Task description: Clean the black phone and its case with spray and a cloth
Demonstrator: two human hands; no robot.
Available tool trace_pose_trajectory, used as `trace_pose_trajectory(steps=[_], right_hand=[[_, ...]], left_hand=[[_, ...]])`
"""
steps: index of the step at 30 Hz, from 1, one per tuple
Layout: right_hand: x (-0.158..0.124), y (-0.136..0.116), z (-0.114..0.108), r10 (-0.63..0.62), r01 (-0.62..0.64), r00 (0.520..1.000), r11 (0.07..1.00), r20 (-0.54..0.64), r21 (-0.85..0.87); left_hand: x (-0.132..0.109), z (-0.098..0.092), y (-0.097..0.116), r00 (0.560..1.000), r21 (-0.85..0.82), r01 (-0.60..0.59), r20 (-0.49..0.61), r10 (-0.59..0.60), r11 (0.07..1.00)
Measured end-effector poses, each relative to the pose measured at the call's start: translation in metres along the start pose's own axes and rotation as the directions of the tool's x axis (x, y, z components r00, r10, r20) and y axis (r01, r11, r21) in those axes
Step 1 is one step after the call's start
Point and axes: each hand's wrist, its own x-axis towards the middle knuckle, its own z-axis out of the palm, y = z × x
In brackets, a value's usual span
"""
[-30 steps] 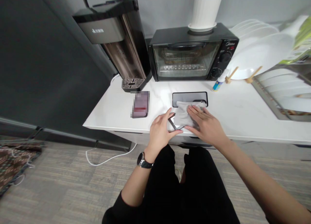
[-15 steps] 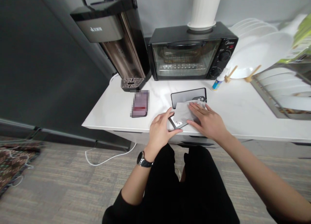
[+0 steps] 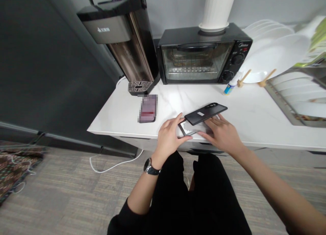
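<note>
A black phone cover (image 3: 205,114) with camera openings and a small white label is tilted over a flat, dark-edged device (image 3: 187,127), which has a white printed patch on it. My left hand (image 3: 169,129) grips that device's left end between thumb and fingers. My right hand (image 3: 221,131) is curled at the right, its fingertips tucked under the cover and its thumb by the device's near edge. The cover hides most of the device, so what else lies between them cannot be made out. To the left lies another phone (image 3: 148,108), its screen blurred.
On the white counter (image 3: 114,116) stand a drink dispenser (image 3: 129,48) and a black toaster oven (image 3: 195,60) bearing a white pot (image 3: 217,7). A small spray bottle (image 3: 230,87) is near white plates (image 3: 280,51) in racks. The counter's front edge is close to my hands.
The phone cover, earlier lying behind the device with its grey inside showing, now shows its black outside and overlaps the device. The pale cloth under my right hand is no longer visible.
</note>
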Motion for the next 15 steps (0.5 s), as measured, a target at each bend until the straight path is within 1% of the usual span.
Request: trace_pose_trajectory(steps=[2,5,7,10,12,15], right_hand=[[-0.001,-0.003,-0.002,-0.032,0.032,0.999,0.999,-0.004,0.037],[0.006,-0.004,-0.003,0.016,-0.016,1.0,0.999,-0.015,0.043],[0.017,-0.001,-0.001,0.048,-0.048,0.999,0.999,0.012,0.01],[0.031,-0.001,0.006,0.039,-0.038,0.998,0.999,0.059,-0.028],[0.028,-0.006,0.008,0.024,-0.022,0.998,0.999,0.064,-0.032],[0.01,-0.016,0.007,-0.022,0.022,0.998,1.0,0.059,-0.008]], left_hand=[[0.001,-0.001,0.0,1.0,-0.002,-0.016,0.011,0.016,1.0],[0.002,-0.003,0.0,0.999,0.005,-0.025,0.027,0.025,1.0],[0.002,-0.004,0.0,0.999,0.012,-0.026,0.034,0.025,1.0],[0.002,-0.004,0.001,0.999,0.024,-0.019,0.031,0.018,1.0],[0.002,-0.004,0.001,1.0,0.023,-0.01,0.026,0.01,1.0],[0.002,-0.003,0.0,1.0,0.019,0.003,0.025,-0.004,1.0]])
